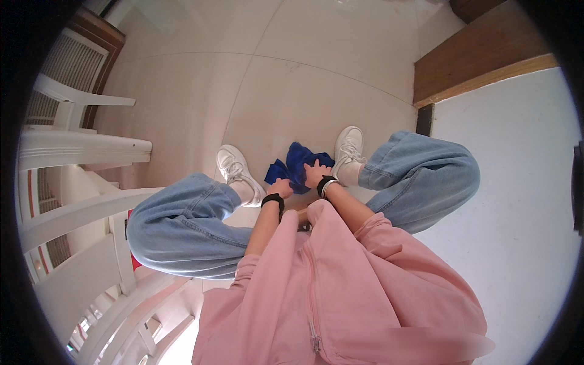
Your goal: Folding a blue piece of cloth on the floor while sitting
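Note:
A crumpled dark blue cloth (297, 157) lies on the tiled floor between my two white shoes. My left hand (280, 187) touches its near left edge with bent fingers; whether they pinch the fabric cannot be made out. On the cloth's right part rests my right hand (317, 174), fingers spread and one finger pointing away from me. Both wrists wear black bands, and the right one also has a light bracelet. The cloth's right end reaches close to the right shoe (349, 148). The left shoe (233, 166) stands a little apart from the cloth.
White wooden chairs (86, 148) stand along the left side, close to my left knee. To the right are a white wall (502, 150) and a brown wooden baseboard or frame (479, 54). Large beige floor tiles (319, 36) stretch ahead. A slatted panel (73, 59) is at the upper left.

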Demonstrator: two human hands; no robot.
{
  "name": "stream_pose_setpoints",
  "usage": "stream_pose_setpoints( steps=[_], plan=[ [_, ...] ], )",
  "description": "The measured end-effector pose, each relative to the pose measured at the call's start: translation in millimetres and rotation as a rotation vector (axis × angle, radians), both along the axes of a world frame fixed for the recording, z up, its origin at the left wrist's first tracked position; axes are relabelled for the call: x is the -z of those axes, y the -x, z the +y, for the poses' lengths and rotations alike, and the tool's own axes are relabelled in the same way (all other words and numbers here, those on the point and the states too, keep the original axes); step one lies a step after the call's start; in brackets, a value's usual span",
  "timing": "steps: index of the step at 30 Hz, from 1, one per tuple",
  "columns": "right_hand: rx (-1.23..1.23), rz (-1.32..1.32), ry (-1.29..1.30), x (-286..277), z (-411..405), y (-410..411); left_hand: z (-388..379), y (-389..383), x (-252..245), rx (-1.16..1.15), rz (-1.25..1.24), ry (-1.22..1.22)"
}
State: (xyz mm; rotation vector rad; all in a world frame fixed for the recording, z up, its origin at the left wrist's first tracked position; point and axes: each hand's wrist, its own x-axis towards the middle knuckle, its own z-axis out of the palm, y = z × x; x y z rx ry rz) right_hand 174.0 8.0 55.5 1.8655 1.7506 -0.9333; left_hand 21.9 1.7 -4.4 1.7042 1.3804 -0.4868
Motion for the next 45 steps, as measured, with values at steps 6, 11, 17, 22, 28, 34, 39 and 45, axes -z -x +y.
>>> stream_pose_setpoints(
  steps=[6, 11, 17, 22, 28, 34, 39, 45],
  plan=[
    [-0.013, 0.086, 0.112, 12.5, 8.3, 9.8, -17.5, 6.9, 13.2, 0.000, 0.001, -0.118],
    [-0.196, 0.225, 0.134, 89.2, 23.6, -22.2, -0.4, -7.0, 7.7, 0.024, -0.143, -0.135],
    [-0.071, 0.444, 0.046, 117.2, 16.2, -21.8, 3.2, -11.8, -3.7, 0.008, -0.194, -0.168],
    [0.024, 0.426, 0.051, 56.4, 10.3, 15.9, -0.7, 9.3, -2.4, -0.152, -0.214, -0.275],
    [0.036, 0.387, 0.133, 35.2, 21.3, 9.3, -3.0, -6.7, -0.9, -0.187, -0.280, -0.350],
    [0.052, 0.244, 0.086, 31.2, 16.3, 21.7, -0.6, -4.4, 3.7, -0.023, -0.200, -0.417],
    [0.189, 0.284, 0.088, 23.1, 20.3, 23.2, -3.7, -11.6, 7.0, -0.044, -0.189, -0.496],
    [0.138, 0.298, 0.014, 32.2, 23.1, 20.9, 4.4, -14.2, 3.8, 0.038, -0.175, -0.523]
  ],
)
